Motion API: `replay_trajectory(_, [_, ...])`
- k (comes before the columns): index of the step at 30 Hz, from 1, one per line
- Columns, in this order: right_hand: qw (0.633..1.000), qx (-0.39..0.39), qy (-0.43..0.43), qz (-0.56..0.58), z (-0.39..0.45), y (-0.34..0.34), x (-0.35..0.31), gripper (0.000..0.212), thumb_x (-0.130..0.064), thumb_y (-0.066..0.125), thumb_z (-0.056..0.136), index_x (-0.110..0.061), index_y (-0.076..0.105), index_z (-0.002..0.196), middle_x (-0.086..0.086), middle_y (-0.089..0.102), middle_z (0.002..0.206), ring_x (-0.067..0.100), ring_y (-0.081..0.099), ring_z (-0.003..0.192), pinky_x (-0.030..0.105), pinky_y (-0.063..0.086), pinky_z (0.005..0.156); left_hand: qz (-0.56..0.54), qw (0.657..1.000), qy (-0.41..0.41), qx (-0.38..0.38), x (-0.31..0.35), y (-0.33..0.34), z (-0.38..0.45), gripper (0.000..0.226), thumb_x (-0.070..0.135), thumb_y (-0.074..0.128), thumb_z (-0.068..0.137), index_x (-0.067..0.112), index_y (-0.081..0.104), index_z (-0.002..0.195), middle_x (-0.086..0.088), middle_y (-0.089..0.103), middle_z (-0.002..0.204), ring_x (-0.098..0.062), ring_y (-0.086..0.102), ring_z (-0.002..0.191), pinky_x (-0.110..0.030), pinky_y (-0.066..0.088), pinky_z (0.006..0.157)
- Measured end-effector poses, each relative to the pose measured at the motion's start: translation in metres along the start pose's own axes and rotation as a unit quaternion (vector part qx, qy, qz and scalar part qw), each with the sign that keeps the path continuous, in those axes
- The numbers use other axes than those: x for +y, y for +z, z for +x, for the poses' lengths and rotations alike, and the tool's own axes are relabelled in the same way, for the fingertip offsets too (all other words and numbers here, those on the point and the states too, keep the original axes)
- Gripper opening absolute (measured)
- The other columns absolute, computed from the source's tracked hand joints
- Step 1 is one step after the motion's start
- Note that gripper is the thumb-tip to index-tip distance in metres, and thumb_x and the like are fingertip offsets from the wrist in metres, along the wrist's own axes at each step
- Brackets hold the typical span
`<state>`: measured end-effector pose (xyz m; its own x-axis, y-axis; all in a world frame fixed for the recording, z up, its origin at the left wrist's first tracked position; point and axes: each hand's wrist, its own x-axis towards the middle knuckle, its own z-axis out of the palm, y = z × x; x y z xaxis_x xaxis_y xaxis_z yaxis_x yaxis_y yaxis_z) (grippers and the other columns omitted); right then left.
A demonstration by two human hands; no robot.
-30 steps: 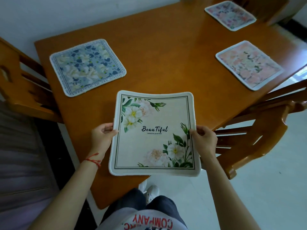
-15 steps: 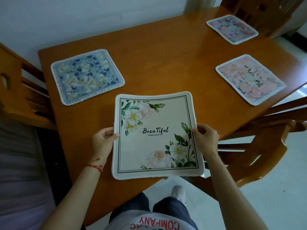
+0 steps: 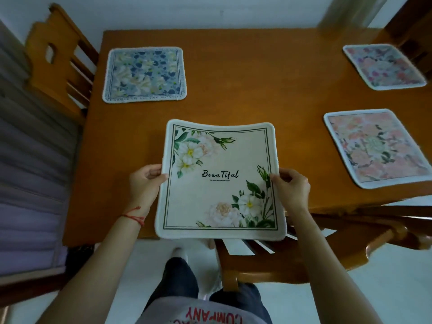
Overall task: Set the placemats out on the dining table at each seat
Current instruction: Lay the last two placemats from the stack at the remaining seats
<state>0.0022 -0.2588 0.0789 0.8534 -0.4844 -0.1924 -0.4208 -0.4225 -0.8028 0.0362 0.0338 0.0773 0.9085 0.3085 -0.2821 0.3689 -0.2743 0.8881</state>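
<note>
A cream placemat [image 3: 221,181] with white flowers and the word "Beautiful" is held over the near edge of the wooden dining table [image 3: 245,90]. My left hand [image 3: 145,183] grips its left edge and my right hand [image 3: 292,188] grips its right edge. The mat sags a little in the middle and its near edge hangs past the table's edge. Three other mats lie flat on the table: a blue floral placemat [image 3: 145,74] at the far left, a pink floral placemat [image 3: 377,147] at the right, and a purple-pink placemat [image 3: 383,66] at the far right.
One wooden chair [image 3: 60,54] stands at the table's left side by the blue mat. Another wooden chair [image 3: 304,253] is tucked under the near right edge, just below the held mat. A third chair [image 3: 413,31] is at the far right. A white wall runs behind.
The view has swung so that the table lies square in front of me. The cream mat, still gripped by both hands, now sits more squarely over the table's near edge.
</note>
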Motion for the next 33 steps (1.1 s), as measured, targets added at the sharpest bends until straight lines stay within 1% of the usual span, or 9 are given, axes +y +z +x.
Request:
replay_trajectory(3, [1.000,-0.009,-0.011,-0.007,0.008,-0.012,0.006,0.024,-0.017,0.062,0.085,-0.009,0.062,0.107,-0.001,0.065,0.085,0.000,0.060,0.066,0.004,0.044,0.043,-0.007,1.000,-0.004,0.014,0.002,0.010,-0.010,0.030,-0.004,0.063,0.078,-0.001,0.062,0.108,-0.006,0.061,0.093,-0.013,0.056,0.075,-0.014,0.039,0.060])
replay_trajectory(7, [1.000,-0.007,-0.014,-0.011,0.020,-0.024,0.012,0.023,-0.017,0.063,0.084,-0.008,0.063,0.105,-0.001,0.064,0.084,0.000,0.059,0.065,0.003,0.044,0.043,-0.013,1.000,-0.006,0.011,0.007,0.026,-0.012,0.030,-0.004,0.064,0.078,-0.001,0.062,0.107,-0.007,0.061,0.092,-0.005,0.055,0.071,-0.014,0.039,0.060])
replay_trajectory(14, [1.000,-0.007,-0.014,-0.019,0.049,-0.046,0.029,0.024,-0.019,0.063,0.084,-0.009,0.064,0.105,-0.001,0.065,0.084,0.000,0.059,0.064,0.006,0.042,0.041,-0.003,1.000,-0.002,0.003,0.016,0.061,-0.015,0.029,-0.003,0.065,0.077,-0.002,0.062,0.106,-0.007,0.063,0.093,-0.015,0.058,0.078,-0.016,0.043,0.063])
replay_trajectory(17, [0.999,-0.026,-0.019,-0.023,0.069,-0.056,0.039,0.024,-0.020,0.063,0.084,-0.009,0.063,0.105,-0.001,0.066,0.085,0.000,0.060,0.065,0.008,0.042,0.046,-0.003,1.000,-0.009,0.021,0.020,0.081,-0.017,0.029,-0.005,0.065,0.076,-0.002,0.063,0.105,-0.001,0.062,0.084,-0.010,0.057,0.072,-0.020,0.047,0.068])
replay_trajectory(19, [0.998,-0.045,-0.023,-0.024,0.086,-0.063,0.046,0.023,-0.020,0.063,0.084,-0.009,0.063,0.105,0.000,0.066,0.086,-0.001,0.059,0.065,0.008,0.043,0.046,0.003,0.999,-0.015,0.037,0.024,0.098,-0.018,0.028,-0.005,0.064,0.077,-0.002,0.063,0.105,0.000,0.062,0.081,-0.007,0.055,0.070,-0.016,0.043,0.064])
replay_trajectory(22, [0.997,-0.072,-0.025,-0.020,0.107,-0.074,0.057,0.021,-0.019,0.063,0.084,-0.009,0.063,0.103,-0.002,0.064,0.086,-0.003,0.057,0.066,0.007,0.043,0.044,0.012,0.997,-0.031,0.064,0.026,0.124,-0.021,0.029,-0.004,0.064,0.078,-0.001,0.063,0.106,-0.006,0.062,0.092,-0.006,0.054,0.070,-0.014,0.039,0.060])
replay_trajectory(24, [0.996,-0.085,-0.031,-0.024,0.120,-0.080,0.065,0.019,-0.018,0.063,0.084,-0.010,0.064,0.101,-0.003,0.064,0.087,-0.003,0.057,0.067,0.008,0.042,0.049,0.019,0.996,-0.041,0.072,0.026,0.140,-0.022,0.029,-0.004,0.064,0.078,-0.001,0.062,0.107,-0.007,0.061,0.093,-0.005,0.053,0.069,-0.013,0.038,0.059])
replay_trajectory(28, [0.994,-0.104,-0.031,-0.019,0.139,-0.085,0.077,0.018,-0.018,0.063,0.084,-0.011,0.065,0.100,-0.002,0.065,0.088,0.000,0.059,0.069,0.012,0.044,0.055,0.036,0.993,-0.062,0.089,0.025,0.163,-0.022,0.032,-0.004,0.064,0.078,-0.004,0.061,0.110,-0.008,0.059,0.095,-0.018,0.054,0.082,-0.012,0.036,0.058])
replay_trajectory(33, [0.993,-0.118,-0.022,-0.015,0.157,-0.080,0.083,0.021,-0.017,0.063,0.084,-0.009,0.064,0.103,-0.002,0.065,0.088,0.002,0.060,0.071,0.011,0.045,0.055,0.042,0.992,-0.077,0.094,0.019,0.173,-0.011,0.033,-0.002,0.065,0.078,-0.002,0.061,0.110,-0.015,0.064,0.105,-0.019,0.054,0.088,-0.022,0.041,0.069])
